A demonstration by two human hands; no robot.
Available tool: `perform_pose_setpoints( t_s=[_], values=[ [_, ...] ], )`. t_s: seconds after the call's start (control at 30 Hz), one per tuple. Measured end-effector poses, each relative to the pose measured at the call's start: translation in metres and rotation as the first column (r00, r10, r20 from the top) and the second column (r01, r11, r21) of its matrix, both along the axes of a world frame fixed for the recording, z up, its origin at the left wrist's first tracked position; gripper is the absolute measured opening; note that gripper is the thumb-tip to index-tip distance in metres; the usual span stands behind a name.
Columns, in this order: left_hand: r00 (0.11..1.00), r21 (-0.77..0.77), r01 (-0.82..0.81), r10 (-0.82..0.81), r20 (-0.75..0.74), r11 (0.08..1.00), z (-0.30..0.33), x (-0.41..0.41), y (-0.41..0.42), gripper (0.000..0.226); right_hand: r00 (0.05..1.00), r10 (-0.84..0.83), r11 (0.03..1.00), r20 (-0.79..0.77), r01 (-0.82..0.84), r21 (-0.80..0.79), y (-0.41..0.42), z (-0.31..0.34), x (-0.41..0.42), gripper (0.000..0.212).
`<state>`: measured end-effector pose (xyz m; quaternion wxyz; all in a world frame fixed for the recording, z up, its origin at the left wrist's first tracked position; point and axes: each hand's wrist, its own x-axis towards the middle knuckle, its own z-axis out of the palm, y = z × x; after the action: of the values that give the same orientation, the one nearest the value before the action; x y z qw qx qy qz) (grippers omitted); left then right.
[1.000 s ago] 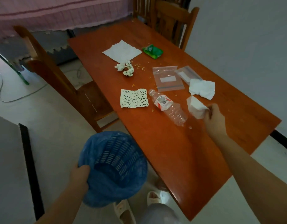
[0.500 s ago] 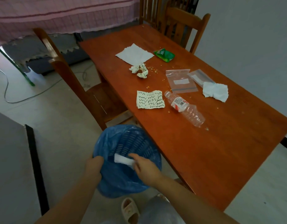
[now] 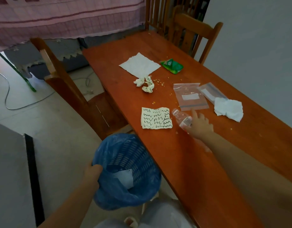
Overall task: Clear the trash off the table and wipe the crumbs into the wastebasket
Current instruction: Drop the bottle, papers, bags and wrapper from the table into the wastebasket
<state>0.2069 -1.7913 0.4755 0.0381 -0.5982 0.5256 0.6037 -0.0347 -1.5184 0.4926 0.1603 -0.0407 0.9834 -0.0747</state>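
My left hand (image 3: 92, 171) grips the rim of a blue bag-lined wastebasket (image 3: 142, 162), held beside the table's near left edge; a white tissue (image 3: 123, 178) lies inside it. My right hand (image 3: 199, 125) rests fingers apart over a clear plastic bottle (image 3: 180, 116) lying on the orange wooden table (image 3: 191, 162). Also on the table are a scribbled paper (image 3: 156, 118), a crumpled paper wad (image 3: 146, 83), a flat white napkin (image 3: 139, 65), a green wrapper (image 3: 172, 66), two zip bags (image 3: 189, 96), a crumpled tissue (image 3: 228, 108) and scattered crumbs (image 3: 158, 82).
A wooden chair (image 3: 68, 89) stands at the table's left side, another chair (image 3: 191, 33) at the far end. A grey wall runs along the right. A cable (image 3: 9, 96) lies on the floor at the left. My feet in slippers show below the basket.
My right hand dropped the white tissue into the wastebasket and has reached back across the table to the bottle. The left hand keeps hold of the basket.
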Motion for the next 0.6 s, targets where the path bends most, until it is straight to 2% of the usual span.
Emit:
perform_pose_setpoints(
  t_s=[0.1,0.17,0.23,0.3,0.33,0.4,0.43,0.47,0.5,0.6],
  values=[
    [1.000,-0.001,0.005,-0.005,-0.007,1.000,-0.003,-0.018,-0.006,0.056,0.997,0.016,0.995,0.078,-0.024,0.099,0.002,-0.017,-0.006,0.096],
    [1.000,0.001,0.007,-0.007,-0.012,1.000,-0.005,-0.026,-0.009,0.057,0.999,0.027,0.989,0.026,-0.030,0.143,0.001,-0.015,-0.008,0.091],
    [1.000,-0.007,0.014,-0.014,0.007,1.000,-0.007,-0.031,-0.011,0.059,0.998,0.018,0.995,-0.054,-0.012,0.095,-0.003,-0.004,-0.009,0.085],
    [0.999,0.002,0.028,-0.028,0.019,1.000,-0.011,-0.035,-0.016,0.059,0.997,-0.006,0.988,-0.079,-0.007,-0.157,-0.018,0.011,-0.009,0.085],
    [0.999,0.011,0.033,-0.033,0.022,0.999,-0.011,-0.037,-0.019,0.058,0.999,-0.012,0.935,-0.047,-0.006,-0.356,-0.031,0.022,-0.006,0.087],
    [0.999,0.024,0.040,-0.040,0.018,0.999,-0.011,-0.040,-0.025,0.055,0.998,0.037,0.703,0.054,0.012,-0.711,-0.065,0.041,0.011,0.090],
    [0.999,0.029,0.044,-0.045,0.012,0.999,-0.011,-0.040,-0.029,0.053,0.990,0.086,0.582,0.114,0.042,-0.812,-0.085,0.044,0.025,0.091],
    [0.999,0.034,0.042,-0.042,0.008,0.999,-0.009,-0.041,-0.033,0.050,0.976,0.150,0.505,0.158,0.062,-0.861,-0.106,0.042,0.043,0.090],
    [0.999,0.039,0.042,-0.042,0.006,0.998,-0.008,-0.042,-0.037,0.048,0.961,0.212,0.477,0.180,0.059,-0.877,-0.126,0.035,0.063,0.089],
    [0.998,0.022,0.066,-0.066,0.009,0.998,-0.006,-0.046,-0.056,0.049,0.923,0.281,0.556,0.263,0.067,-0.828,-0.174,-0.008,0.118,0.096]
  ],
)
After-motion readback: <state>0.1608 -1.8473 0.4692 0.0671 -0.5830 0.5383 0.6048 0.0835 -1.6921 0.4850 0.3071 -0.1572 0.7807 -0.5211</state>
